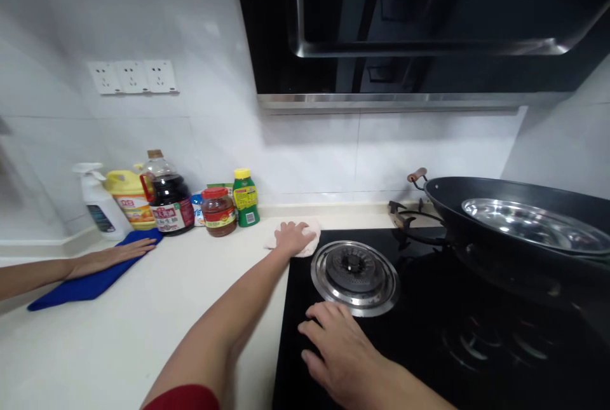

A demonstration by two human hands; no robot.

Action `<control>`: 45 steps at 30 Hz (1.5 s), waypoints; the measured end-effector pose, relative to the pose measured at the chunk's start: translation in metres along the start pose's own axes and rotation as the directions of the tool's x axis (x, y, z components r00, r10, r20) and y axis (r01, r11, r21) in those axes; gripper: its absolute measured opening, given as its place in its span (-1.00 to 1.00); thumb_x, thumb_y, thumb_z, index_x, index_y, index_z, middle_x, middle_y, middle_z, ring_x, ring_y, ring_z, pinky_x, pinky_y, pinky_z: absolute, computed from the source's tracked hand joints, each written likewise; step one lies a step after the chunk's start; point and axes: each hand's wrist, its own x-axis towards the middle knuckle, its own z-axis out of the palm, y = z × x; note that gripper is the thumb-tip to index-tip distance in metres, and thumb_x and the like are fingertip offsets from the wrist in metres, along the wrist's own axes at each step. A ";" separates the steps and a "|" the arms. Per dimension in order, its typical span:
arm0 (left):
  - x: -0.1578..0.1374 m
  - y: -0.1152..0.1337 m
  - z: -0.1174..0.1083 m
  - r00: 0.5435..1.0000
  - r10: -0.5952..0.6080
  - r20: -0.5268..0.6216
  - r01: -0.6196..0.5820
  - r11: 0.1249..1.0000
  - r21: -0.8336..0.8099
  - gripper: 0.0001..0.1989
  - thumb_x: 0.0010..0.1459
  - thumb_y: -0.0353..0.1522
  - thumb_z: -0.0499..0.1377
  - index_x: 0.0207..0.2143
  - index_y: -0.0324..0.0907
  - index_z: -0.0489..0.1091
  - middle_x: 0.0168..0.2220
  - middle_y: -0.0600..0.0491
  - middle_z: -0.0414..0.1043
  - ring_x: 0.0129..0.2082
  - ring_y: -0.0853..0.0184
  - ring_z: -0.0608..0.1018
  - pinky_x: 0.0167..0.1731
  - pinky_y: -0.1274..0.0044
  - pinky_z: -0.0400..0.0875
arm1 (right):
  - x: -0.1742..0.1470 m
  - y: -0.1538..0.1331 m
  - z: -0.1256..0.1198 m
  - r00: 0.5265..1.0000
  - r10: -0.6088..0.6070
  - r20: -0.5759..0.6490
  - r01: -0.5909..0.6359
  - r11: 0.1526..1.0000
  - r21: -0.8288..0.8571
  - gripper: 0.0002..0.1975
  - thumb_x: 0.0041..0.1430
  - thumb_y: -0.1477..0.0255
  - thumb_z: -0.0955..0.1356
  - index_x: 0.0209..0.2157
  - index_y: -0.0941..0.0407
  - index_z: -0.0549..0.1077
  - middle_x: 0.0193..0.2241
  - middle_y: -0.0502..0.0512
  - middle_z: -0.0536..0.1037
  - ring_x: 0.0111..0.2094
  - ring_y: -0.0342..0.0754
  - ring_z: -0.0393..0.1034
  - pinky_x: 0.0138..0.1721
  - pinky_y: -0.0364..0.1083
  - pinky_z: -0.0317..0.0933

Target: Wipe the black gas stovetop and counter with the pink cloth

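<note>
My left hand (291, 238) presses a white cloth (312, 239) at the back left corner of the black glass gas hob (419, 334), with its fingers bent over the cloth. Part of the cloth lies on the pale counter and part reaches the hob's edge. Nearer to me, my right hand (340, 353) is over the hob just in front of the round steel burner (355, 273). Its fingers are apart and it holds nothing. Whether its fingertips touch the glass I cannot tell.
Another person's hand (112, 259) lies flat on a blue cloth (86, 286) on the counter (190, 295). Along the wall stand a spray bottle (102, 203), a dark sauce bottle (169, 197), a red-lidded jar (219, 211) and a green bottle (246, 200). A wok (443, 206) holds a steel lid-like piece (534, 222) under the hood (405, 102).
</note>
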 end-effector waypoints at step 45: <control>-0.407 0.030 -0.070 0.953 0.294 -0.068 -0.288 0.954 0.085 -0.68 0.26 -0.21 0.12 0.02 -0.04 0.49 -0.12 -0.08 0.51 -0.07 0.06 0.47 -0.07 0.31 0.40 | -0.170 0.017 -0.089 0.865 0.462 -0.198 -0.413 0.878 0.243 -0.69 0.30 0.16 0.26 -0.27 0.04 0.54 -0.11 0.15 0.51 -0.04 0.05 0.44 0.05 0.04 0.26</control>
